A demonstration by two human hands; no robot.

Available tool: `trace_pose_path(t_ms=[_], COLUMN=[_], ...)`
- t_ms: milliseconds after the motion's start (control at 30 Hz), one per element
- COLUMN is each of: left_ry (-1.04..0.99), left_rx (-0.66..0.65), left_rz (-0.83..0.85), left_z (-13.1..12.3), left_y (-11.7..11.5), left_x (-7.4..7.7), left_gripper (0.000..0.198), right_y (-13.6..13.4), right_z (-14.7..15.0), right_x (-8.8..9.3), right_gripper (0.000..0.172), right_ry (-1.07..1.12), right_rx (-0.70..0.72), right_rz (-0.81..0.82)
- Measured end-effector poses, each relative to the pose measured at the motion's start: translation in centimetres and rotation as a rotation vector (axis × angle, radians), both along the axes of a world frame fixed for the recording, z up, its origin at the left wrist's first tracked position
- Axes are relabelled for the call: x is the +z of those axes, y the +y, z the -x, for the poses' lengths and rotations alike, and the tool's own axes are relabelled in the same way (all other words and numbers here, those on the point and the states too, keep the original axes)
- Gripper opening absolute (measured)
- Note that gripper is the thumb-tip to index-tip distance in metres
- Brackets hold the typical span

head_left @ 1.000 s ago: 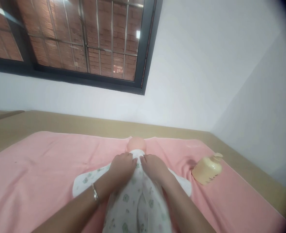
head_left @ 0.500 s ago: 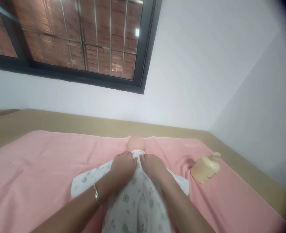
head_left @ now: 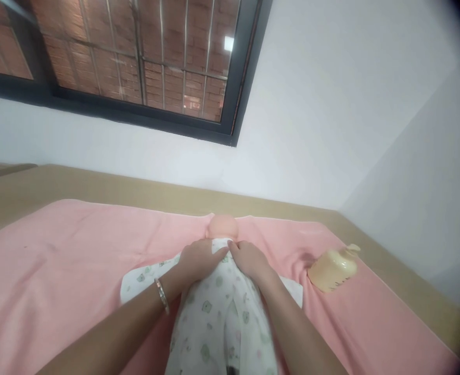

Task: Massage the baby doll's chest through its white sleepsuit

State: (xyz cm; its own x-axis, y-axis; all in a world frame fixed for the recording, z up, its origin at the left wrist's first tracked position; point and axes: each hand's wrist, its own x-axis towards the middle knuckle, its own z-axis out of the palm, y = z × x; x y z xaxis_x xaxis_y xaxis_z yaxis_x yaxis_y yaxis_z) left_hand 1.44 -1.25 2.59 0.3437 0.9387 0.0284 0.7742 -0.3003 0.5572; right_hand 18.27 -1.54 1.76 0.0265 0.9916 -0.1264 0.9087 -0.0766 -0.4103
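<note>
A baby doll lies on its back, its bald pinkish head point(head_left: 222, 226) at the far end. It wears a white romper point(head_left: 222, 307) printed with small green figures, sleeves spread out to both sides and the lower part towards me. At the left of the collar, my left hand point(head_left: 199, 259) is closed on the cloth, its thumb stretched towards the neckline. My right hand point(head_left: 250, 259) grips the other side of the collar, thumb near the left one. Most of my fingertips are hidden behind the hands and in the cloth. A silver bracelet point(head_left: 162, 296) circles my left wrist.
A pink blanket point(head_left: 97, 239) lies under the doll on a light wooden surface point(head_left: 109, 182). To the right, a pale yellow baby bottle point(head_left: 333, 270) rests on the blanket. Behind are a white wall point(head_left: 300, 114) and a dark-framed barred window point(head_left: 148, 112).
My left thumb has stretched out towards the neckline, and both hands sit slightly closer together at the collar. The view has tilted down a little; the bottle lies as before.
</note>
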Motion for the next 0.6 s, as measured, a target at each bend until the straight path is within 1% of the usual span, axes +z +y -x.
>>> trace_pose_path(t_ms=[100, 200, 467, 600], left_ry=[-0.008, -0.018, -0.033, -0.048], left_rx=[0.054, 0.065, 0.069, 0.066], left_rz=[-0.056, -0.084, -0.083, -0.083], left_z=[-0.1, -0.2, -0.2, -0.2], left_y=[0.2, 0.4, 0.3, 0.3], left_x=[-0.7, -1.2, -1.0, -1.2], left_gripper=[0.052, 0.050, 0.049, 0.048], right_y=[0.0, 0.1, -0.1, 0.0], right_z=[0.2, 0.2, 0.2, 0.1], right_x=[-0.4, -0.7, -0.7, -0.8], right_gripper=[0.068, 0.067, 0.067, 0.067], right_ry=[0.003, 0.001, -0.004, 0.002], right_rx=[-0.024, -0.046, -0.040, -0.034], right_rz=[-0.022, -0.037, -0.060, -0.065])
